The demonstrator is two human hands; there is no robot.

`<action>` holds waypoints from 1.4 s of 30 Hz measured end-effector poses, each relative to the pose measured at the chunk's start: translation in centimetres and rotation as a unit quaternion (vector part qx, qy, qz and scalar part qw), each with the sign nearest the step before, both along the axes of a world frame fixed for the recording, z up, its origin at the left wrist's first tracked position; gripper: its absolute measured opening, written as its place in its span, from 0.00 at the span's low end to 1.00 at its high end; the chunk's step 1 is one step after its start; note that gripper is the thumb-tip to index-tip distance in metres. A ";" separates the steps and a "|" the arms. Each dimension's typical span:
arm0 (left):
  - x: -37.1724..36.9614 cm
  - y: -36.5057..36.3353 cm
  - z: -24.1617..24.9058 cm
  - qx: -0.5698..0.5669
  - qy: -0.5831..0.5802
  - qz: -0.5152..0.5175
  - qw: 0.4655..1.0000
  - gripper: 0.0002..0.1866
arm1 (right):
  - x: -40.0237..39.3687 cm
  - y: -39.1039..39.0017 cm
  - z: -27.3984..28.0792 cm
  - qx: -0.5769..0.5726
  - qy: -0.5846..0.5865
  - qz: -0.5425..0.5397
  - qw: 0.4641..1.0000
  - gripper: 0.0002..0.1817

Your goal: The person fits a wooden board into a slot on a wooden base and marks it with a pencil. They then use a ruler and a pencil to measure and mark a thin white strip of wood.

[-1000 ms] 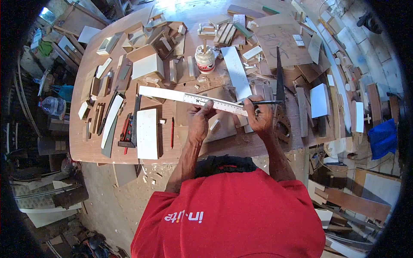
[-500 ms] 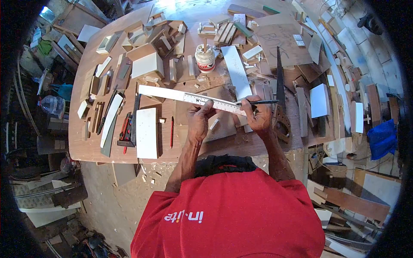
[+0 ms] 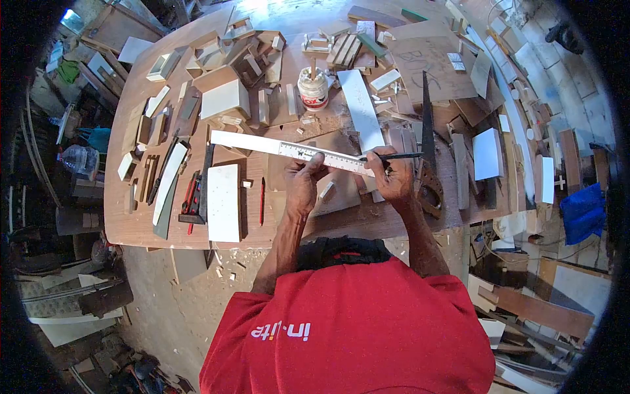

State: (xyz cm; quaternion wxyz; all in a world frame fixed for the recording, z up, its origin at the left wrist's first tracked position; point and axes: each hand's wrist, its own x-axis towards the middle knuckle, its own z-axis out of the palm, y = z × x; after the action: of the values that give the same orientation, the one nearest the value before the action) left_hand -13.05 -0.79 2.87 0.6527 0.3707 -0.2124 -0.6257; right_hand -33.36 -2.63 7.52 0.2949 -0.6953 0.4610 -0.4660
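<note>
My left hand (image 3: 303, 185) is closed around a white strip (image 3: 243, 141) and a short white ruler (image 3: 298, 152) lying along it, with the thumb pressing on top. Both slant across the middle of the bench. My right hand (image 3: 392, 177) is at the strip's right end, its fingers pinching a dark, slim pen or pencil (image 3: 407, 155) whose back end points right. The tip meets the ruler's edge near its right end. Below the hands lies a small white-topped block (image 3: 327, 190) on a brown board (image 3: 341, 203).
A glue tub (image 3: 313, 90) with a stick in it stands beyond the strip. A handsaw (image 3: 428, 131) lies right of my right hand. At left are a red pencil (image 3: 262, 200), a hammer (image 3: 192, 217) and a white-faced board (image 3: 224, 203). Wooden pieces (image 3: 226, 98) crowd the far bench.
</note>
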 end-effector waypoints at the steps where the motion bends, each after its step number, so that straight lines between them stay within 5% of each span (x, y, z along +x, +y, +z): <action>1: 0.0 0.0 0.1 -0.002 0.002 0.002 1.000 0.05 | 0.0 0.0 0.0 0.000 0.000 0.000 1.000 0.08; 16: 0.0 0.1 0.6 0.020 -0.018 0.002 1.000 0.04 | 0.1 0.3 0.2 0.048 -0.011 0.005 0.999 0.07; 37: -0.1 0.0 0.9 0.018 -0.022 -0.009 1.000 0.04 | -0.2 0.2 1.3 -0.034 -0.043 -0.028 0.998 0.09; 39: -0.1 0.1 1.0 0.017 -0.018 -0.009 1.000 0.05 | -1.0 0.4 1.7 -0.071 0.114 -0.006 0.991 0.13; 42: -0.3 0.1 1.6 0.024 -0.033 -0.005 0.999 0.06 | -1.5 1.0 2.1 -0.049 0.159 0.050 0.985 0.17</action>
State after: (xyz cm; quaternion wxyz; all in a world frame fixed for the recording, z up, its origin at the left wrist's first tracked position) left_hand -13.32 -0.70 4.48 0.6329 0.4058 -0.2202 -0.6215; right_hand -34.85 -1.66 9.59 0.2067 -0.7963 0.4430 -0.3564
